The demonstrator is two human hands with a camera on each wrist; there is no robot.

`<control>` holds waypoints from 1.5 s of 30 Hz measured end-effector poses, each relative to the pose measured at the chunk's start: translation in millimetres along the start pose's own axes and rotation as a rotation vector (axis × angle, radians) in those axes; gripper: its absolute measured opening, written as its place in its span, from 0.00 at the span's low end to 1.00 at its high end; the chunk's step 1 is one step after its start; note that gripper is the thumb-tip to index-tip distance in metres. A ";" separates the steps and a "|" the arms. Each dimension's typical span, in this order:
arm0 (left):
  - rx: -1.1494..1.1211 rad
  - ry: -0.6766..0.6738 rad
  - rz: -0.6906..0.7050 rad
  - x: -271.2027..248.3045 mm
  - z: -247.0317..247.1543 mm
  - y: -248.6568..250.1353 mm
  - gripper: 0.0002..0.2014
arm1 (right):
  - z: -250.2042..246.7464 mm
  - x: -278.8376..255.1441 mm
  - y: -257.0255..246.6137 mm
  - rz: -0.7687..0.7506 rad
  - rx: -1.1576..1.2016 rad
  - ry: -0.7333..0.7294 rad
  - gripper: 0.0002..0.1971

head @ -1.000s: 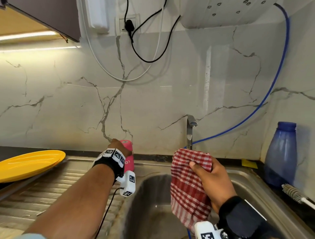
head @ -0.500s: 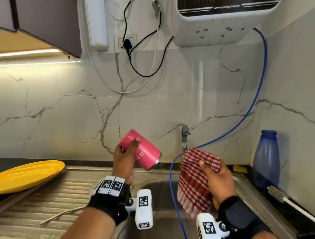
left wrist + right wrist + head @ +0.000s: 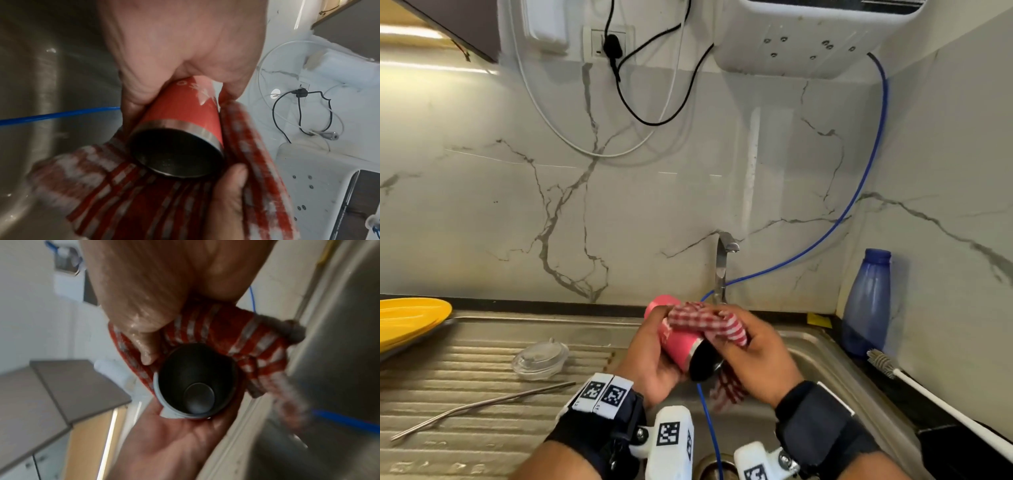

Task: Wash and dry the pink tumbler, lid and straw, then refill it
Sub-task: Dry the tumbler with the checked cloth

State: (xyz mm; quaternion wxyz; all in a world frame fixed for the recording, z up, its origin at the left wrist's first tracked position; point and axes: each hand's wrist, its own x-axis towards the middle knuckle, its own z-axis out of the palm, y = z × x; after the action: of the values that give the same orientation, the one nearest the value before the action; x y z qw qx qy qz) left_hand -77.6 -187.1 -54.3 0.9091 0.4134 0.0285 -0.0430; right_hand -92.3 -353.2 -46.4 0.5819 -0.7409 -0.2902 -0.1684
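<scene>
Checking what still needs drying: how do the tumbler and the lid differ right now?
The tumbler is opaque pink with a steel rim; the lid is clear. The tumbler is held tilted over the sink in the left hand, with the right hand pressing a checked cloth on it; the lid lies untouched on the drainboard. Both are apart from the straw.

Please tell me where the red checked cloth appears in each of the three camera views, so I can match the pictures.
Head: the red checked cloth is at centre, low, draped over the pink tumbler above the sink.
Left wrist: the cloth fills the bottom, below and right of the tumbler's mouth.
Right wrist: the cloth wraps above and right of the tumbler's mouth.
Shared landmark: the tumbler's dark open mouth.
</scene>
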 end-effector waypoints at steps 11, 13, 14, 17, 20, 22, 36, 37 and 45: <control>0.043 -0.050 -0.017 6.7 -11.8 6.0 0.31 | 12.2 1.9 18.1 0.062 0.125 -0.171 0.17; 0.000 -0.104 -0.068 8.3 -17.6 9.7 0.36 | 15.3 -1.9 20.1 -0.007 0.082 -0.272 0.19; -0.007 -0.134 -0.084 8.2 -18.6 10.4 0.37 | 13.8 -1.6 20.7 -0.031 0.067 -0.289 0.20; 0.070 -0.204 -0.079 -2.3 -7.2 5.5 0.31 | 4.2 5.0 16.8 0.028 0.172 -0.155 0.21; 0.141 -0.254 -0.083 -11.7 8.3 -4.4 0.29 | -3.1 5.5 16.4 0.094 0.260 -0.071 0.21; 0.095 -0.261 -0.105 -12.0 7.3 -5.1 0.34 | -2.2 2.2 16.0 0.079 0.262 -0.112 0.24; 0.240 -0.236 -0.092 -6.2 8.5 -13.4 0.26 | -18.2 12.4 16.4 0.004 0.172 -0.072 0.17; 0.240 -0.228 -0.087 -6.7 8.3 -14.4 0.28 | -18.3 12.1 16.4 0.022 0.159 -0.077 0.17; -0.045 -0.185 -0.128 8.0 -28.1 15.8 0.39 | 13.6 -1.4 11.2 0.005 0.027 -0.346 0.19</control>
State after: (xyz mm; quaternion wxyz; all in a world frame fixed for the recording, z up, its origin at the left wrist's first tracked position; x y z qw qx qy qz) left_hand -68.6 -155.9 -61.6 0.9123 0.3844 -0.0283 -0.1385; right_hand -87.6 -342.2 -59.4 0.5337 -0.7516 -0.3862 -0.0328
